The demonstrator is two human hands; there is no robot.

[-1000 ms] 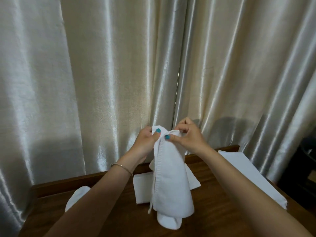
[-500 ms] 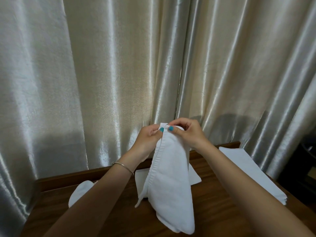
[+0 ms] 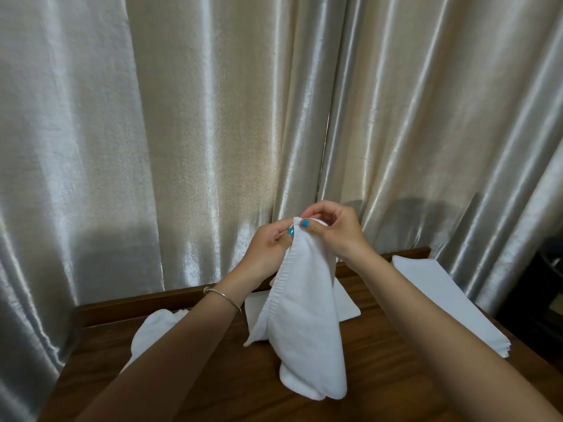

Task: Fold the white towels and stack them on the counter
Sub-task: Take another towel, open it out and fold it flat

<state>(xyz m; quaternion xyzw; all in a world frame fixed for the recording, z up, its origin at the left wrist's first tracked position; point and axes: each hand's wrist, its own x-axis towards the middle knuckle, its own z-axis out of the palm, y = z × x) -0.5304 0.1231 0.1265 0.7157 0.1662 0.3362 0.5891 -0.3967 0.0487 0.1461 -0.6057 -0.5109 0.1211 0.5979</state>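
Note:
A white towel (image 3: 304, 324) hangs doubled over above the wooden counter (image 3: 380, 376), its lower fold resting on the wood. My left hand (image 3: 268, 248) and my right hand (image 3: 332, 229) pinch its top corners together, thumbs touching at the upper edge. Behind the hanging towel lies a folded white towel (image 3: 347, 306) flat on the counter, partly hidden. Another white towel (image 3: 149, 330) sits crumpled at the left, half covered by my left forearm.
A flat stack of white cloth (image 3: 441, 296) lies along the counter's right edge. Shiny cream curtains (image 3: 182, 132) hang close behind the counter's raised back rail (image 3: 137, 309). A dark object (image 3: 545, 287) stands at far right.
Both hands have kept the towel's top corners pinched together and shifted slightly right. The towel's hanging lower end has swung to the right and spread wider on the counter.

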